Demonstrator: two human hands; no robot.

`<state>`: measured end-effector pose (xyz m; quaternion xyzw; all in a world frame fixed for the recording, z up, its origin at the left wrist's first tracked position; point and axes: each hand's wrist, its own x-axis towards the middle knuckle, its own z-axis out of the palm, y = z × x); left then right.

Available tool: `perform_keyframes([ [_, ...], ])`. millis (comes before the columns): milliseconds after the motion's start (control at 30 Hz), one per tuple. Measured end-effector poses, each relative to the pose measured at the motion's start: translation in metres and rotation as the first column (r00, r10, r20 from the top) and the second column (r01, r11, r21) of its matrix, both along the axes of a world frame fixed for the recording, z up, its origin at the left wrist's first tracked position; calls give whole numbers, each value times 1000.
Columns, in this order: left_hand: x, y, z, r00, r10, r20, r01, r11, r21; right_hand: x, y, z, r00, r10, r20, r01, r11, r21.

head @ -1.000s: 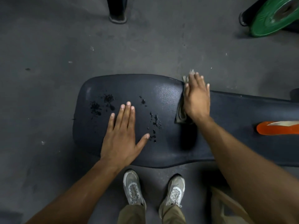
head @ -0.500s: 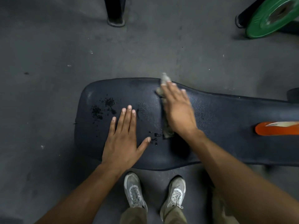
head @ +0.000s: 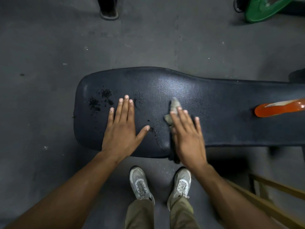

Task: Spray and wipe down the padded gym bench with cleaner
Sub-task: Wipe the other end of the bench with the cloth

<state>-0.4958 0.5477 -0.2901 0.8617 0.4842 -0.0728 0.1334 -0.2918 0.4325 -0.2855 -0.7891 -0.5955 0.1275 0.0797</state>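
Observation:
The black padded bench [head: 222,116] runs across the middle of the head view, its rounded end at the left. My left hand [head: 122,128] lies flat on the pad with fingers spread, holding nothing. My right hand [head: 188,136] presses a grey cloth [head: 174,108] against the pad near its front edge; the cloth sticks out past my fingertips and hangs over the edge below my palm. Dark wet specks [head: 100,100] dot the pad left of my left hand. An orange spray bottle [head: 279,108] lies on the bench at the right.
A green weight plate [head: 264,7] sits at the top right on the grey floor. A black post foot [head: 109,14] stands at the top centre. A wooden frame [head: 272,200] is at the lower right. My two shoes [head: 140,182] stand just in front of the bench.
My right hand has dragged the cloth from the bench's far edge leftward and then toward me to the front edge. Droplets beside my left thumb are wiped away. My left hand stayed put.

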Motion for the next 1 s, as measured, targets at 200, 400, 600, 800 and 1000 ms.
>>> perform_keyframes([
  [200, 2, -2, 0, 1000, 17, 9, -17, 1000, 16, 24, 20, -2, 918, -394, -40, 396, 918, 34],
  [400, -6, -10, 2, 999, 20, 42, -20, 1000, 5, -60, 14, -5, 991, -66, -120, 79, 991, 111],
  [600, -33, -35, 7, 999, 32, -14, -31, 998, 46, -18, -46, -11, 999, -25, -37, 27, 998, 57],
  [800, -43, -45, 10, 950, 306, 61, -306, 952, -19, 24, -31, -4, 964, -236, -126, 244, 969, 50],
  [1000, -68, -52, 14, 906, 415, 87, -412, 910, -48, -63, 12, 2, 977, 113, -180, -97, 991, 93],
])
